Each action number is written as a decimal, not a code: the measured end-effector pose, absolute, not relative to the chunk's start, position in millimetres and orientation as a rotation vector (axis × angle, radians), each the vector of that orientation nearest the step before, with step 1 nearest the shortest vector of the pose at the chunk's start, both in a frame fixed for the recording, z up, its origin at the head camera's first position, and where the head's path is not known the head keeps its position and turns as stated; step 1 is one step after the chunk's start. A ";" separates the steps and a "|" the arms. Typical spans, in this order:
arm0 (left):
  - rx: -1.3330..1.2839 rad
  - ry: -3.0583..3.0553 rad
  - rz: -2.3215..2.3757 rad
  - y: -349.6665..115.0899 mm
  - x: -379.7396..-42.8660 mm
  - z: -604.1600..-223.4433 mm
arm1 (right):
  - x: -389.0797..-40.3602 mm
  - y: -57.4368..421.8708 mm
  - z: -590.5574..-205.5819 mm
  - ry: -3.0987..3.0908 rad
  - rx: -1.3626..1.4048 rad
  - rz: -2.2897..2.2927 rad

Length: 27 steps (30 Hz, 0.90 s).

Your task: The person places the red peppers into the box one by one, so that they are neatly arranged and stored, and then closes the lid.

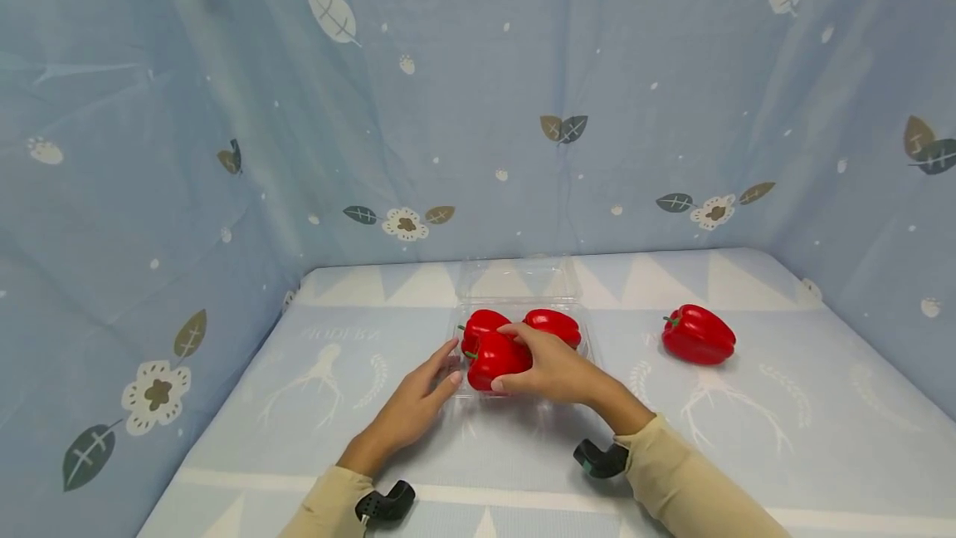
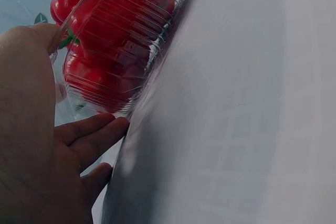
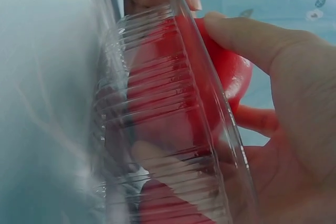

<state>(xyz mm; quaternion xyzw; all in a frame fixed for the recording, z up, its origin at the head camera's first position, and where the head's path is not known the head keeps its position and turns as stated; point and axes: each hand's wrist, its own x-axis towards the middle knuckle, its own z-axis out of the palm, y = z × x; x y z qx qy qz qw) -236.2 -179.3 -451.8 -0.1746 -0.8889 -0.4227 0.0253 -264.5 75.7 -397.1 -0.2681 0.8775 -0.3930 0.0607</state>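
Observation:
A clear plastic clamshell box lies open, its lid folded back to the far side. My right hand grips a red bell pepper with a green stem, at the front left of the box. In the right wrist view, thumb and fingers reach over the ribbed wall to hold the pepper. Behind it are a second red pepper on the left and a third on the right. My left hand rests at the box's left side, fingers extended, thumb by the rim.
Another red bell pepper lies on its side on the table, right of the box. A patterned pale cloth covers the table. Blue curtains with leaf prints hang behind and along both sides.

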 end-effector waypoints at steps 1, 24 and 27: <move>-0.540 -2.747 -1.309 -179.4 -236.0 -451.8 | -264.9 75.6 -397.0 2.655 -0.812 -1.183; -0.560 -2.738 -1.329 -180.2 -236.5 -450.0 | -266.8 70.2 -395.6 2.642 -0.856 -1.119; -0.556 -2.737 -1.338 -180.2 -235.9 -449.8 | -266.8 71.6 -396.3 2.636 -0.887 -1.097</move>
